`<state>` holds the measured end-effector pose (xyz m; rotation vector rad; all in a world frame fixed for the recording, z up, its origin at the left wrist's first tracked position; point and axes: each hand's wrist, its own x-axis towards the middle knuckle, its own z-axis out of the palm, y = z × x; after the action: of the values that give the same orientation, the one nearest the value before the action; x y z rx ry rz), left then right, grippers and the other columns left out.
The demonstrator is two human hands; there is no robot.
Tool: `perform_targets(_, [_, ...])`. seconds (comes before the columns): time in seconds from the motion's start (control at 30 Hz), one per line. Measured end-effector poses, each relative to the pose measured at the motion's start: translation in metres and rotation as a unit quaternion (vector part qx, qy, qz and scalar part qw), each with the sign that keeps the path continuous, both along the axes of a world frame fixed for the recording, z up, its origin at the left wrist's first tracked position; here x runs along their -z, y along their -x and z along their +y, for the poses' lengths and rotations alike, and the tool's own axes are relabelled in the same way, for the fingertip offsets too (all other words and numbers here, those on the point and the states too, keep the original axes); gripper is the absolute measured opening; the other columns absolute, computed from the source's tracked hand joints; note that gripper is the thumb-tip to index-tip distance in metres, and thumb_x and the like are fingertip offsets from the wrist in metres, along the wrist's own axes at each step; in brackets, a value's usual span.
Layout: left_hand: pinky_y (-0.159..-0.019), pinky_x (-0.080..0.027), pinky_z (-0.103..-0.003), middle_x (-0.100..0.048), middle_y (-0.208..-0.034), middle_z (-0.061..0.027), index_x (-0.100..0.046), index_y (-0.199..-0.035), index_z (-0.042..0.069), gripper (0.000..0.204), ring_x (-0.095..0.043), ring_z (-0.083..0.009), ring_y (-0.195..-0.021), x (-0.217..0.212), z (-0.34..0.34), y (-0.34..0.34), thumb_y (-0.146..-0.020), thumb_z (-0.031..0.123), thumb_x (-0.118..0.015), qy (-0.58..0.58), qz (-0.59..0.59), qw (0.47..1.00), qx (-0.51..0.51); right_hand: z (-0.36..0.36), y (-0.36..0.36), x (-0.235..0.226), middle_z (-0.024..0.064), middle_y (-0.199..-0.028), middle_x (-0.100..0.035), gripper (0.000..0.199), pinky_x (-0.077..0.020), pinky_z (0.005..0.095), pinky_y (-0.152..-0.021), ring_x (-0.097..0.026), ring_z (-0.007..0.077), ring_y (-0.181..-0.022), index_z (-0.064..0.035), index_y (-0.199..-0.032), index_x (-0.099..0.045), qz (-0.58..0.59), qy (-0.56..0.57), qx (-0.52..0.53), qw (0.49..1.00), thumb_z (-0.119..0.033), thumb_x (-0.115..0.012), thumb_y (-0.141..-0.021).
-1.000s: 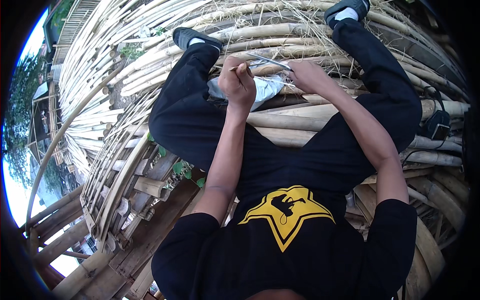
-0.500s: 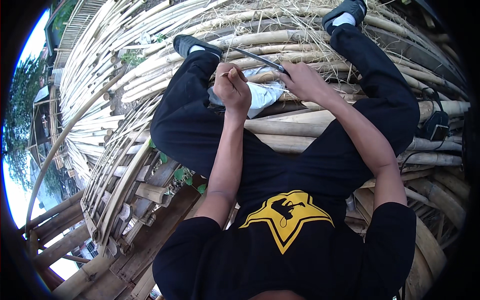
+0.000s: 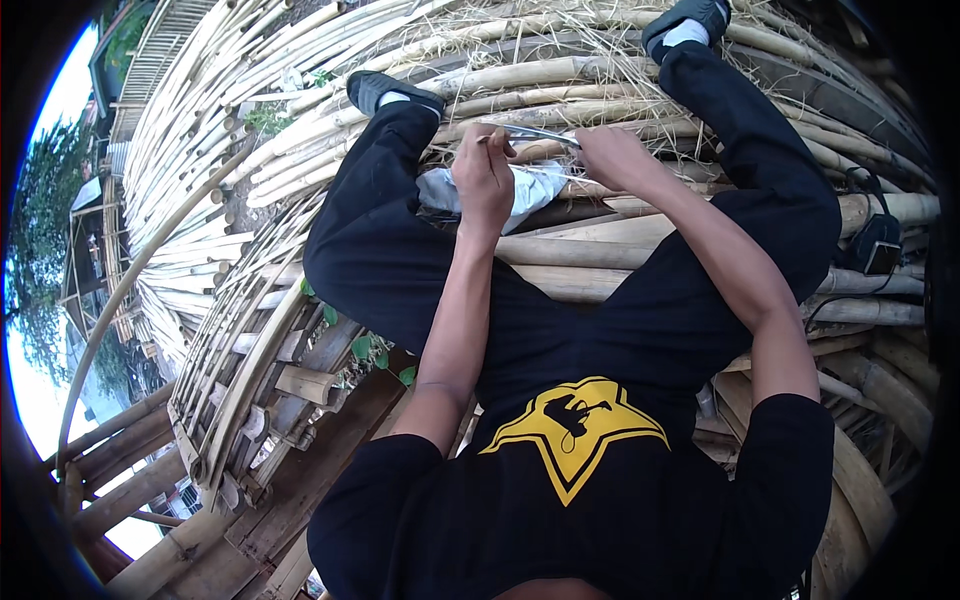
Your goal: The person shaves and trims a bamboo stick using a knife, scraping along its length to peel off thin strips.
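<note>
The right fingers (image 3: 594,150) clasped a knife (image 3: 552,134); the left fingers (image 3: 496,148) pinched a strip (image 3: 530,139); a bag (image 3: 535,190) lay beneath, between them.

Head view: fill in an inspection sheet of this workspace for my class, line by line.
Surface: bamboo poles, laid side by side
Job's things: knife, its blade reaching toward the left hand
Clutter: loose straw; crumpled pale plastic beyond the lap
Hands: right hand closed on the knife's handle; left closed, contents hard to make out
Cables: thin dark cord near a black device
Surroundings: trees at far left
</note>
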<state>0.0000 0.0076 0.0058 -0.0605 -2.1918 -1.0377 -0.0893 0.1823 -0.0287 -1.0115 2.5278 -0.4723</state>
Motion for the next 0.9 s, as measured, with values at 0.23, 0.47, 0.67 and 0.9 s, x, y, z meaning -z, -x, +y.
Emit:
perform_targets(0.23, [-0.053,-0.041,-0.036,-0.053,-0.073,-0.0114,-0.053,-0.089,0.001,0.007,-0.052,-0.0267,-0.058,-0.013,0.001,0.001,-0.093,0.005,-0.049,0.004,-0.044,0.999,0.007,-0.002,-0.01,-0.058,0.0222,-0.073,-0.06,0.03,-0.0454,0.051,-0.069,-0.06,0.0415,-0.075,0.0,-0.092,-0.052,-0.036,0.05,0.039,0.997,-0.03,-0.047,-0.094])
perform_targets(0.47, [-0.056,-0.053,-0.025,-0.058,-0.091,-0.0115,-0.064,-0.09,-0.008,0.01,-0.064,-0.0181,-0.065,-0.027,-0.01,-0.011,-0.087,0.0,-0.06,-0.277,-0.132,0.942,0.134,0.004,-0.015,-0.054,0.0222,-0.07,-0.06,0.034,-0.043,0.0517,-0.063,-0.058,0.0423,-0.069,-0.0012,-0.097,-0.046,-0.075,0.13,0.039,0.988,-0.034,-0.043,-0.096])
perform_targets(0.67, [-0.072,-0.056,-0.026,-0.062,-0.092,-0.0111,-0.068,-0.092,-0.007,0.013,-0.066,-0.0181,-0.079,-0.031,-0.029,-0.018,-0.08,-0.004,-0.065,-0.329,-0.232,0.894,0.196,0.011,-0.028,-0.012,0.0242,-0.07,-0.06,0.032,-0.0442,0.0528,-0.062,-0.059,0.0429,-0.071,-0.0012,-0.094,-0.047,-0.076,0.051,0.013,0.996,-0.033,-0.043,-0.096])
perform_targets(0.9, [-0.07,-0.054,-0.022,-0.062,-0.082,-0.009,-0.069,-0.091,-0.005,0.013,-0.066,-0.0161,-0.077,-0.033,-0.029,-0.018,-0.079,-0.001,-0.067,-0.337,-0.232,0.899,0.153,0.0,-0.036,-0.011,0.0228,-0.073,-0.062,0.03,-0.048,0.0523,-0.063,-0.062,0.0426,-0.073,-0.0011,-0.097,-0.05,-0.06,0.134,-0.003,0.989,-0.03,-0.044,-0.096])
